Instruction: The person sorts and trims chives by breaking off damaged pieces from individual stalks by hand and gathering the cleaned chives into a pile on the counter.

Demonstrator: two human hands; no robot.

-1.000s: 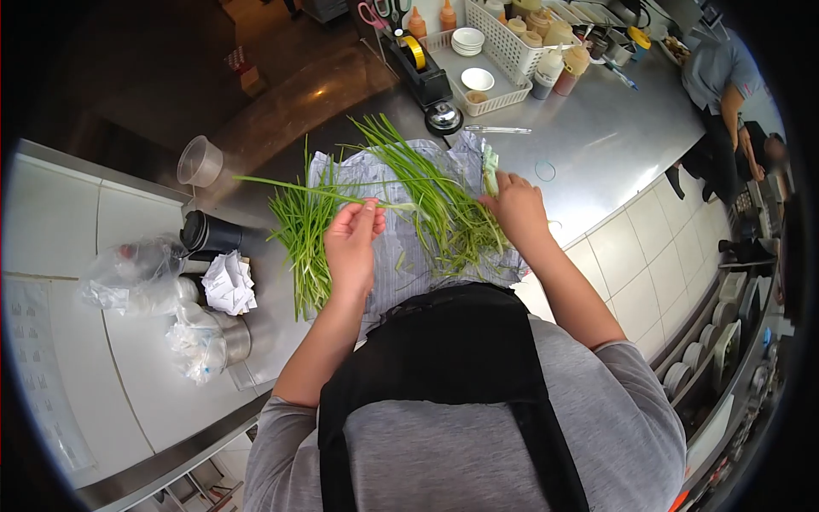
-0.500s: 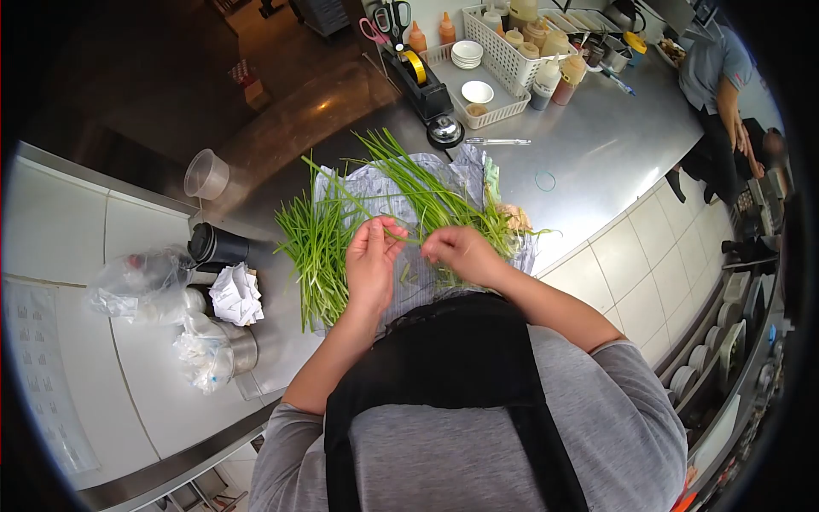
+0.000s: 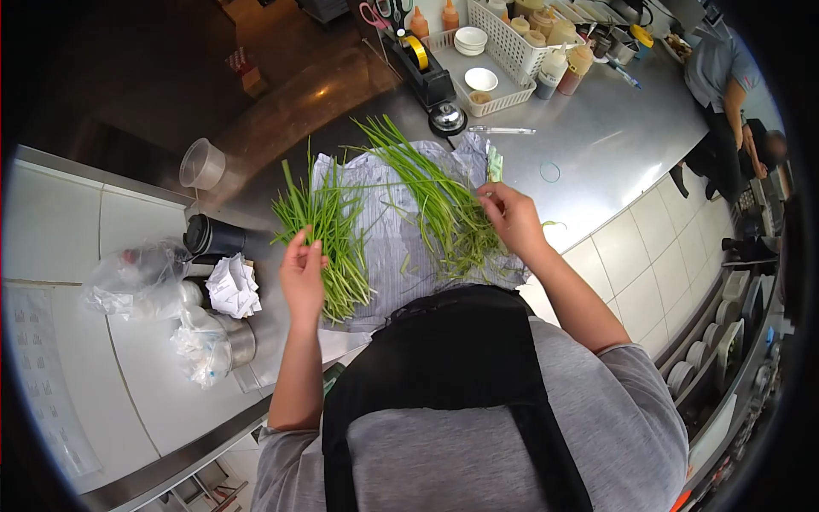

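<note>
Green stalks lie in two piles on a crumpled grey-white cloth or paper. My left hand is at the near-left edge of the left pile, its thumb and fingers apart, with nothing visible between them. My right hand is over the right end of the other pile, fingers bent together; what they hold, if anything, is too small to make out. Loose trimmed bits lie under and beside my right hand. A pale green and white item sits just beyond it.
A service bell, tape dispenser and pen lie behind the cloth. A white basket holds small bowls. At left are a clear cup, dark tumbler and crumpled paper. Two people are at far right.
My hands have moved apart from the middle. The left went to the left pile and opened, without the stalk it held earlier; the right went back over the trimmed bits.
</note>
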